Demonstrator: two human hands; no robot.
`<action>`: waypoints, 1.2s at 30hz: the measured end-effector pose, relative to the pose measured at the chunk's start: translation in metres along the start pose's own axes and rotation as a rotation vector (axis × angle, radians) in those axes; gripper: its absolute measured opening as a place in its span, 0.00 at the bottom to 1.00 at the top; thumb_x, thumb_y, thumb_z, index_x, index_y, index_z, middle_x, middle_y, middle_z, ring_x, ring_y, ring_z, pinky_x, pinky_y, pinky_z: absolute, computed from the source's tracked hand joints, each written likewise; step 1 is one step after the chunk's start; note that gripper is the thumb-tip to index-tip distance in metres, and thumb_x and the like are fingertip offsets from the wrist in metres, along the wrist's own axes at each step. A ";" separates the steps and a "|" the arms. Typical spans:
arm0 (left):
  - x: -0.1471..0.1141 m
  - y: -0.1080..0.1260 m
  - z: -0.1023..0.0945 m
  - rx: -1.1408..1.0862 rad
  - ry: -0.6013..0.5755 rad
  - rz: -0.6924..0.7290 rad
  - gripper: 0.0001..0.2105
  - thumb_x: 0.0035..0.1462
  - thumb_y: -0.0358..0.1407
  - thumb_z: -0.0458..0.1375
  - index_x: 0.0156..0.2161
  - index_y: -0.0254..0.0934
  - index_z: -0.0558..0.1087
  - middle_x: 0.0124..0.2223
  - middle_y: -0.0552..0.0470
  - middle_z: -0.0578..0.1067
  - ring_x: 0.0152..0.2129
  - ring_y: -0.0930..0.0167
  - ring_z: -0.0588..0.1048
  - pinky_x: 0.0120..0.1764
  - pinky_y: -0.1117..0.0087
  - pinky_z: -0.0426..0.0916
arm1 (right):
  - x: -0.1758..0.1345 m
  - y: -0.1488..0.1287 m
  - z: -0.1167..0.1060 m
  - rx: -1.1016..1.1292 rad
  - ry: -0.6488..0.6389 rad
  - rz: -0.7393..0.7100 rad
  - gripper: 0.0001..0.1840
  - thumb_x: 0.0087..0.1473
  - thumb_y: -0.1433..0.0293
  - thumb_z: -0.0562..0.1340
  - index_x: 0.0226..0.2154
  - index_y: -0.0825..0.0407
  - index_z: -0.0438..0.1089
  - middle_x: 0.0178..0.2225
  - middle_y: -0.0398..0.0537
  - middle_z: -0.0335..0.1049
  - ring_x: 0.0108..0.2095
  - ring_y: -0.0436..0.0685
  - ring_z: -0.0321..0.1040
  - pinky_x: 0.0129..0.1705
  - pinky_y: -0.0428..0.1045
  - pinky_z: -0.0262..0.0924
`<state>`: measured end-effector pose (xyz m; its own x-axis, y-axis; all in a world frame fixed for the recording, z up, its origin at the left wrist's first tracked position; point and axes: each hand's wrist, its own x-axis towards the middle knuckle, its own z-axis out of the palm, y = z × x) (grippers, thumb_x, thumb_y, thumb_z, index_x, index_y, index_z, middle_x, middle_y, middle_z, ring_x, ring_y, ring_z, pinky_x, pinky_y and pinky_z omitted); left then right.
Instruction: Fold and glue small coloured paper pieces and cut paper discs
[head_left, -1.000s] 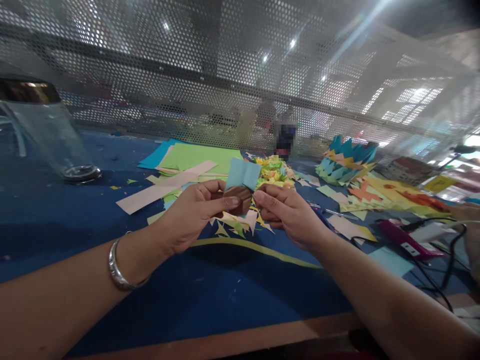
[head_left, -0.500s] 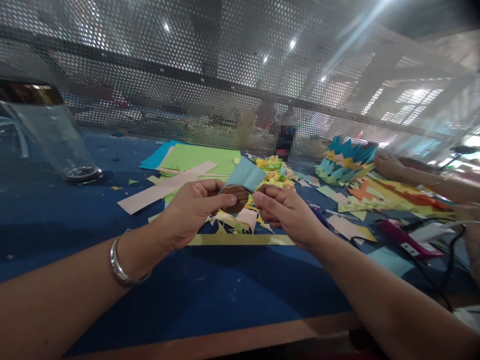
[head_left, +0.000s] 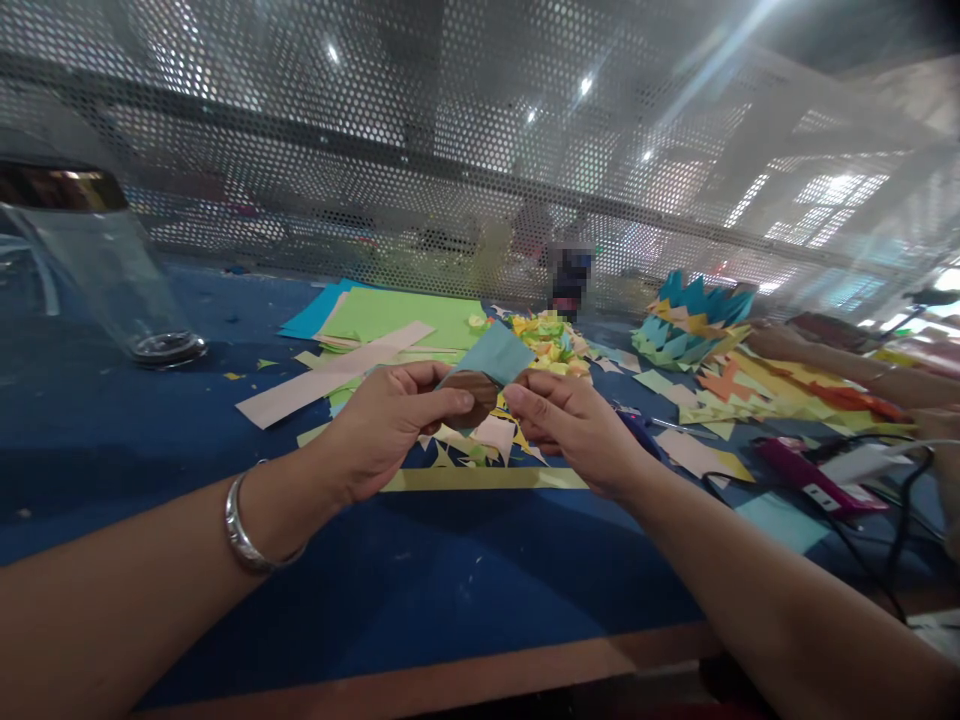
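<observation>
Between my two hands is a light blue piece of paper (head_left: 499,350), tilted with a corner pointing up. My left hand (head_left: 386,425) is closed, its thumb pressing a round, brown, wood-grained piece (head_left: 474,388) against the lower left of the paper. The fingers behind that piece are hidden. My right hand (head_left: 562,420) pinches the paper's lower right edge between thumb and curled forefinger. Below the hands, a yellow paper strip (head_left: 487,480) lies across the blue tabletop (head_left: 420,580), with cut paper scraps (head_left: 495,437) just behind it.
Green paper sheets (head_left: 420,312) and a pale strip (head_left: 334,375) lie behind my left hand. A glass jar (head_left: 112,270) stands at left. Rightward are zigzag-cut paper crowns (head_left: 686,320), a magenta power strip (head_left: 817,475) with cables, and another person's arm (head_left: 817,355). A perforated screen (head_left: 450,130) rises behind.
The blue paper has tipped down and slightly to the right in my fingers. My left hand has shifted slightly right; the other person's arm at right has also moved.
</observation>
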<state>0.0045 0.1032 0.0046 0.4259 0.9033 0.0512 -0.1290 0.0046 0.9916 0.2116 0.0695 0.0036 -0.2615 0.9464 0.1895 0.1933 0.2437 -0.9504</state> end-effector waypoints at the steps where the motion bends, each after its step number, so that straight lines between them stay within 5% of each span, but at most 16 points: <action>1: 0.000 0.000 0.000 -0.002 0.000 -0.002 0.07 0.52 0.35 0.68 0.37 0.36 0.79 0.39 0.48 0.81 0.35 0.68 0.77 0.39 0.67 0.67 | 0.000 0.000 0.000 -0.007 0.001 -0.001 0.21 0.64 0.54 0.62 0.27 0.50 0.59 0.21 0.34 0.47 0.20 0.45 0.42 0.20 0.44 0.36; 9: -0.001 0.003 0.002 -0.046 -0.011 0.003 0.08 0.50 0.32 0.68 0.37 0.34 0.80 0.38 0.48 0.81 0.36 0.69 0.77 0.45 0.66 0.69 | 0.000 0.001 -0.002 -0.059 -0.001 -0.025 0.23 0.63 0.51 0.62 0.27 0.51 0.61 0.22 0.35 0.48 0.21 0.45 0.43 0.20 0.44 0.38; 36: 0.000 0.003 -0.002 0.098 -0.046 0.079 0.03 0.51 0.31 0.66 0.33 0.36 0.80 0.31 0.54 0.79 0.30 0.73 0.74 0.38 0.71 0.66 | 0.000 0.004 -0.002 -0.035 -0.037 0.000 0.23 0.61 0.50 0.63 0.27 0.50 0.61 0.21 0.35 0.48 0.20 0.45 0.40 0.20 0.46 0.36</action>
<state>0.0020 0.1038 0.0077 0.4591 0.8784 0.1330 -0.0770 -0.1098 0.9910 0.2140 0.0712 0.0006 -0.2962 0.9381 0.1797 0.2257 0.2516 -0.9411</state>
